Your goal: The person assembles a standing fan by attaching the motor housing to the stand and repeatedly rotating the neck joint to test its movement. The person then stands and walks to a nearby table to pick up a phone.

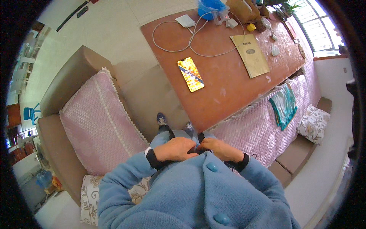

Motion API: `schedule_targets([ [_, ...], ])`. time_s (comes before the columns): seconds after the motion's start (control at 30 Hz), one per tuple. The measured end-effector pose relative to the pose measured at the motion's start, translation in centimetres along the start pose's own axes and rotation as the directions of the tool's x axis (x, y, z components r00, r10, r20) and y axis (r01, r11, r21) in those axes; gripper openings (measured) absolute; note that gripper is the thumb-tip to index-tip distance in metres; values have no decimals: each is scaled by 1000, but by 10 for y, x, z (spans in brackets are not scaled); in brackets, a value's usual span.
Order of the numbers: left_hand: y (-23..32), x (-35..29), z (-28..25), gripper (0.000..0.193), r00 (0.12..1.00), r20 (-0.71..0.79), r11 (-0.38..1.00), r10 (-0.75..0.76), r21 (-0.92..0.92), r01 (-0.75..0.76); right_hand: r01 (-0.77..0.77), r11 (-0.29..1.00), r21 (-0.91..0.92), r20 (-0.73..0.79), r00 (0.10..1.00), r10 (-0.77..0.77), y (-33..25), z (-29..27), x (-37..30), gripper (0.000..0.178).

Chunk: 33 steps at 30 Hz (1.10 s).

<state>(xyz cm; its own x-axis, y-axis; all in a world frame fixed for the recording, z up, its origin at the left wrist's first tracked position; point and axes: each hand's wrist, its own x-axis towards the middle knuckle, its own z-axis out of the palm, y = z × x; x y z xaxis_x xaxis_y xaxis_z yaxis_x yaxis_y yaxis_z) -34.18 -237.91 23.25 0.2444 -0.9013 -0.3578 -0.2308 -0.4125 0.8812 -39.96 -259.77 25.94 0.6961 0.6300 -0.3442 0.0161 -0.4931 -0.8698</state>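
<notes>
My left hand point(176, 149) and my right hand point(222, 149) meet in front of my waist, at the hem of my light blue buttoned coat point(179, 191). The fingers of both are curled inward. Between them shows a small dark thing point(199, 149), too hidden to name. Ahead of the hands, on the reddish-brown table point(164, 61), a phone point(190, 74) lies face up with a bright yellow screen. Right of it lies a tan paper booklet or envelope point(250, 56).
A looped white cable point(171, 50), a white flat box point(185, 20), a blue container point(211, 8) and a yellow lid point(251, 27) lie farther back. Sofas with pink quilted covers point(101, 122) flank me. A green-and-white cloth point(284, 105) hangs on the right one.
</notes>
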Motion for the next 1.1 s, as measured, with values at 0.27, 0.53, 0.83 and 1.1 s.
schedule_targets([
  [0.27, -12, -18, 1, 39, 983, -90, 980, 161, -107, -170, -192, 977, 90, 170, 970, 175, 2, 7, 18, 39],
  [0.53, -11, -29, 10, 39, 983, -147, 994, 112, 4, -112, -20, 994, 109, 10, 1000, 19, -4, 14, 12, 37],
  [0.83, -17, -44, 0, 39, 990, -88, 990, 114, -67, -120, -107, 980, 165, 76, 993, 95, -12, 25, 26, 38],
  [1.1, -18, -49, -1, 42, 991, -122, 992, 49, -107, -62, -119, 981, 156, 99, 990, 104, -18, 22, 30, 36],
])
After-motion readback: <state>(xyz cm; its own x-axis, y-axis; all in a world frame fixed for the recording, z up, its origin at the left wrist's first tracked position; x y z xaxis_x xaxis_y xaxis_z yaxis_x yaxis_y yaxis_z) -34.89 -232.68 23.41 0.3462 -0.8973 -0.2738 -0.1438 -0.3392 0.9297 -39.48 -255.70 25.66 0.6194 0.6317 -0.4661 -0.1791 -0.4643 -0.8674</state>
